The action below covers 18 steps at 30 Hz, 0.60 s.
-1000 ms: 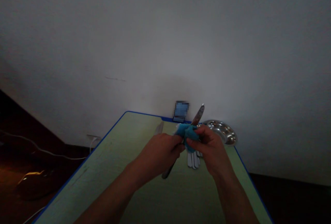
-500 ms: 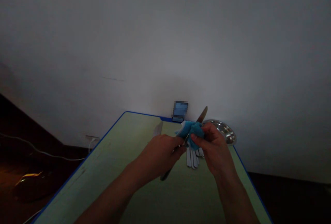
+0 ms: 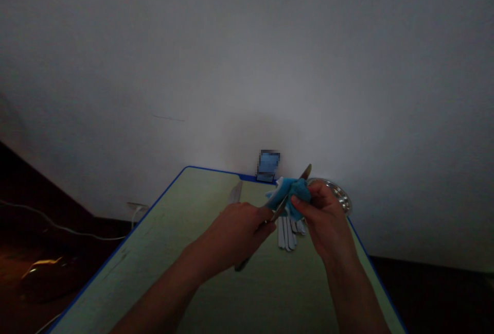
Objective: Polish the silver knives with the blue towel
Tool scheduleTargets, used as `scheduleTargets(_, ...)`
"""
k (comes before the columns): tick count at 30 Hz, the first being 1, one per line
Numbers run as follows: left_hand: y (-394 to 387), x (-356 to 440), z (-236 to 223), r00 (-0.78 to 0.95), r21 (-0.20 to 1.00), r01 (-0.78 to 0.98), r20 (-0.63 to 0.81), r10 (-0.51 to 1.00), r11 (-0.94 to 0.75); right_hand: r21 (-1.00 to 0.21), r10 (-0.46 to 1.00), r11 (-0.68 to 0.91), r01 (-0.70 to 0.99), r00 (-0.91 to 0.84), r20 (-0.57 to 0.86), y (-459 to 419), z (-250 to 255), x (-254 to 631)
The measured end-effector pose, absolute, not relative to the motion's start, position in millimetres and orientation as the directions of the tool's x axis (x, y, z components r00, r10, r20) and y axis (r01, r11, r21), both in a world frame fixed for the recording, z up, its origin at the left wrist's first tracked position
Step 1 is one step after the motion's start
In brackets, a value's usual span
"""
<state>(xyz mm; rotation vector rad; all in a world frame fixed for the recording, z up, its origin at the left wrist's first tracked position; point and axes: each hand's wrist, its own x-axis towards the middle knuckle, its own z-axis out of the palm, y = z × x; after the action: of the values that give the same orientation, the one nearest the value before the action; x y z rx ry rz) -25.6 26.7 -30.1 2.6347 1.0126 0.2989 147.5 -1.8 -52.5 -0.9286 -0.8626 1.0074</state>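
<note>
Above the desk [image 3: 154, 236], I am gripping the knife [image 3: 279, 209] by its handle [image 3: 241, 264] with the left hand [image 3: 245, 226] and pinching the seemingly soft cloth [image 3: 300, 191] against its blade [image 3: 306, 171] with the right hand [image 3: 328, 213], expecting stiff, perhaps slippery steel, best held by the handle.

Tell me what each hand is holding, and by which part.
Left hand: a knife, gripped partway along, its butt end showing below the hand. Right hand: a blue cloth, by its bunched part at the blade.
</note>
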Motion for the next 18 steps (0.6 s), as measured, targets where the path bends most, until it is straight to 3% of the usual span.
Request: scheduleTargets(18, 25.9, -35.4, -31.2, 0.777, 0.335, 0.582, 0.041, 0.628, -0.741, -0.913, 0.915, 0.299, -0.277, 0.355, 0.192, -1.8, -46.0, 158.8)
